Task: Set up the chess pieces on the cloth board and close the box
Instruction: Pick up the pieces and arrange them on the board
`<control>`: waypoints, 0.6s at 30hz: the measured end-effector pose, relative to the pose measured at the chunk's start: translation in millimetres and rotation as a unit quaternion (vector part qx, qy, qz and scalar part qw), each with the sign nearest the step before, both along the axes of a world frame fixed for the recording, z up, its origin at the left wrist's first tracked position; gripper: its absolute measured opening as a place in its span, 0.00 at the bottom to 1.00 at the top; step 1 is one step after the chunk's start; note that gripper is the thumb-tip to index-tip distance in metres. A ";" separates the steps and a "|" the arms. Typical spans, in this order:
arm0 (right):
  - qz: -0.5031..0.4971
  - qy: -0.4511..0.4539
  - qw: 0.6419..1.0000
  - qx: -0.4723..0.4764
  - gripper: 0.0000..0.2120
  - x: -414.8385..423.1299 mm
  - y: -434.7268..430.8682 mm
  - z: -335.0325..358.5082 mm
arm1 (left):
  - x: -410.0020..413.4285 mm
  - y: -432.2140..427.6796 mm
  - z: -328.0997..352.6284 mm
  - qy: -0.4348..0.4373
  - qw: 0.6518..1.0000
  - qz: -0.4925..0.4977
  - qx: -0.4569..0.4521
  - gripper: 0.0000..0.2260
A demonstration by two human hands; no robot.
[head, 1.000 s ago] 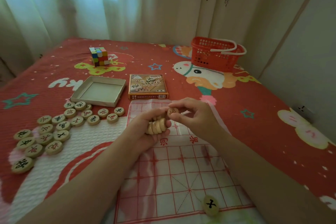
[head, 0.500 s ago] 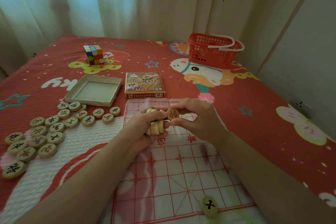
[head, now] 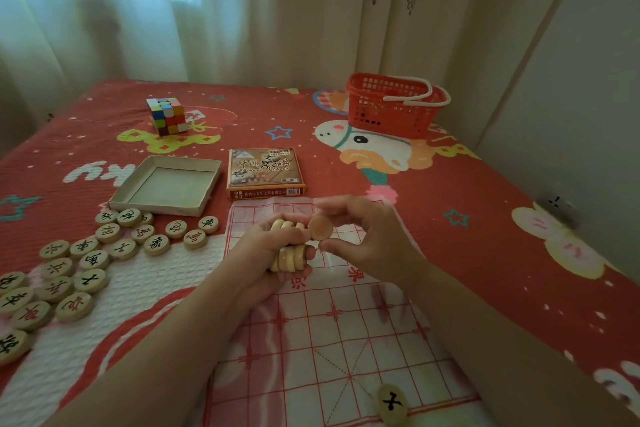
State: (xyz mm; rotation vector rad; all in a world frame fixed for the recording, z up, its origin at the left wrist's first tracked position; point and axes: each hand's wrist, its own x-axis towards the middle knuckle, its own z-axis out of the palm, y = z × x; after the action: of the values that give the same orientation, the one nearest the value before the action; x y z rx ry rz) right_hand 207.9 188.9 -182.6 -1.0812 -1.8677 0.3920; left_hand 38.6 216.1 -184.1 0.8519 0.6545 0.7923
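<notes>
The white cloth board [head: 332, 333] with red grid lines lies on the bed in front of me. My left hand [head: 263, 253] is closed around a stack of round wooden chess pieces [head: 289, 257] above the board's far half. My right hand [head: 367, 236] pinches a single piece [head: 320, 227] between thumb and fingers, right beside the stack, its face turned away. One black-marked piece [head: 392, 404] rests on the board's near edge. Several loose pieces [head: 86, 260] lie on the bed to the left. The open box tray [head: 166, 184] and its printed lid [head: 265, 172] sit beyond the board.
A colourful puzzle cube [head: 167, 115] stands at the back left of the red bedspread. A red plastic basket [head: 394, 104] with white handles sits at the back right, near the curtain and the wall.
My right hand has drawn the single piece slightly away from the stack and turned it, so its red mark no longer shows. The view has shifted a little.
</notes>
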 end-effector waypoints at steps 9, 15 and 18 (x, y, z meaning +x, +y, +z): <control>0.005 -0.008 0.999 -0.041 0.15 2.6 2.2 -2.2 | 3.5 -1.4 1.2 0.051 0.998 0.016 0.027 0.09; -0.115 -0.038 0.993 0.001 0.14 9.2 18.0 -3.9 | 1.3 4.1 1.0 0.042 0.997 0.065 -0.016 0.03; -0.225 -0.125 0.966 -0.030 0.14 14.8 43.7 -2.2 | -4.5 11.5 2.6 -0.014 0.992 0.103 -0.076 0.03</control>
State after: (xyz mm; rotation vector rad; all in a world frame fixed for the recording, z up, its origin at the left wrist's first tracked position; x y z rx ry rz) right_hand 222.7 232.5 -184.8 -1.6098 -1.7592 0.0488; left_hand 34.2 227.6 -181.5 0.6390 0.7753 0.9251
